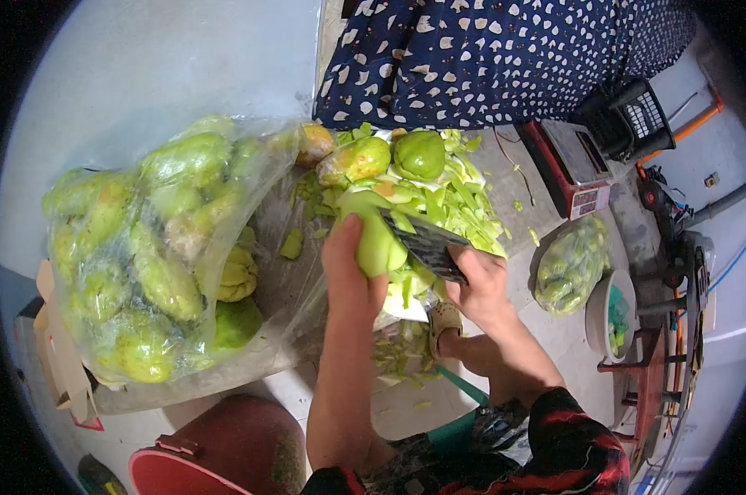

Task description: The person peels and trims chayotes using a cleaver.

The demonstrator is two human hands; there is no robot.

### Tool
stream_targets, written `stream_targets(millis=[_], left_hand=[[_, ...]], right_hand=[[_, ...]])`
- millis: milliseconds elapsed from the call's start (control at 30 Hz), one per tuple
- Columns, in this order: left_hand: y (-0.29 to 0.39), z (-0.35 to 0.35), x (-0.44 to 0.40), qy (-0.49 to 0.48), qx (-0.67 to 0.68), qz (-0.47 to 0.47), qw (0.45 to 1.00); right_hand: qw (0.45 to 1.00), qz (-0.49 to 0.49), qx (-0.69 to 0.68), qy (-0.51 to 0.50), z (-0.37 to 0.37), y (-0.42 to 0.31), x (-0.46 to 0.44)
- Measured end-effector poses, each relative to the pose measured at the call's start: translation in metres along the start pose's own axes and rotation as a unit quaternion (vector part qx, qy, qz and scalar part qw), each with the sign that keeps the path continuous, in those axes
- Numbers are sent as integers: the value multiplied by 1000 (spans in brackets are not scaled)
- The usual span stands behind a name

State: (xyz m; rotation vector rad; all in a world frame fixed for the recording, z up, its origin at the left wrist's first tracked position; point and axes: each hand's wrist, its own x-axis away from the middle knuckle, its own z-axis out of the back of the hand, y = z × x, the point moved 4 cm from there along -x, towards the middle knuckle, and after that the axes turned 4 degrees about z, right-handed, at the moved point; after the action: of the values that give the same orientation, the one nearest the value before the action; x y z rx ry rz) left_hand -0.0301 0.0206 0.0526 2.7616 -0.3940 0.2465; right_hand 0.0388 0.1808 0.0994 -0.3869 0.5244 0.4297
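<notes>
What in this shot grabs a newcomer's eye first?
Probably the bulging clear bag of green fruit filling the table's left side. Next, at centre, the pale fruit in the left hand, with a dark blade in the right against it. Behind hangs a navy cloth with pale patches.

- The left hand (355, 266) was near the centre, cupped in a grip, its thumb pointing to 12 o'clock, its fingers mostly hidden.
- The left forearm (344, 363) rose from 6 o'clock.
- The right hand (482, 289) was at 4 o'clock, closed in a grip, its thumb angled toward 11 o'clock.
- The right forearm (523, 351) slanted in from 4 o'clock.
- The hands were apart.
</notes>
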Motion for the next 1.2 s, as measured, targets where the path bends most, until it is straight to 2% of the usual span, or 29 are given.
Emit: stream_targets(millis=[267, 333, 367, 467, 567, 633, 700, 733, 800, 833, 867, 900, 933, 1000, 1067, 1100, 1133, 1200], left_hand=[[6, 8, 1, -70, -113, 9, 991], [5, 7, 4, -89, -116, 32, 989], [4, 5, 5, -109, -119, 54, 985], [3, -3, 7, -156, -46, 79, 983], [1, 0, 6, -150, 7, 117, 982], [2, -2, 7, -127, -6, 100, 987], [4, -3, 8, -103, -19, 81, 991], [5, -4, 8, -111, -36, 85, 990], [2, -2, 10, -119, -51, 94, 987], [2, -5, 10, -169, -55, 112, 978], [3, -8, 10, -219, -60, 127, 966], [2, -8, 10, -232, -38, 128, 963], [1, -8, 8, -230, -37, 124, 965], [2, -6, 5, -98, 3, 96, 991], [-1, 3, 0, -62, 30, 83, 994], [0, 6, -1, -24, 57, 70, 996], [-2, 4, -3, -23, 57, 69, 996], [-5, 1, -6, 24, 43, 23, 999]], right_hand=[[997, 68, -22, 30, 17, -19, -11], [1000, 4, -5, 17, 3, -1, -5], [998, -58, -28, -4, -3, 10, -4], [996, -82, -44, 1, -4, 15, -4], [995, -70, -67, 7, 4, 9, -3], [995, -65, -73, 3, 12, 3, -7], [997, 42, -50, 30, 20, -9, -11], [997, 42, -50, 31, 17, -7, -12], [998, -47, -39, 1, 6, 7, -11], [994, -107, -30, -16, 0, 15, -11], [994, -106, -30, -11, 1, 15, -11], [986, -155, -61, -23, 0, 19, -8], [974, -204, -92, -41, -2, 23, -5], [973, -206, -94, -39, 1, 18, -2], [993, -93, -70, 24, 4, 11, -4], [999, -11, -22, 34, 6, 5, -6], [999, -11, -22, 34, 8, 4, -7], [993, 116, 16, 28, 11, -10, -10]])
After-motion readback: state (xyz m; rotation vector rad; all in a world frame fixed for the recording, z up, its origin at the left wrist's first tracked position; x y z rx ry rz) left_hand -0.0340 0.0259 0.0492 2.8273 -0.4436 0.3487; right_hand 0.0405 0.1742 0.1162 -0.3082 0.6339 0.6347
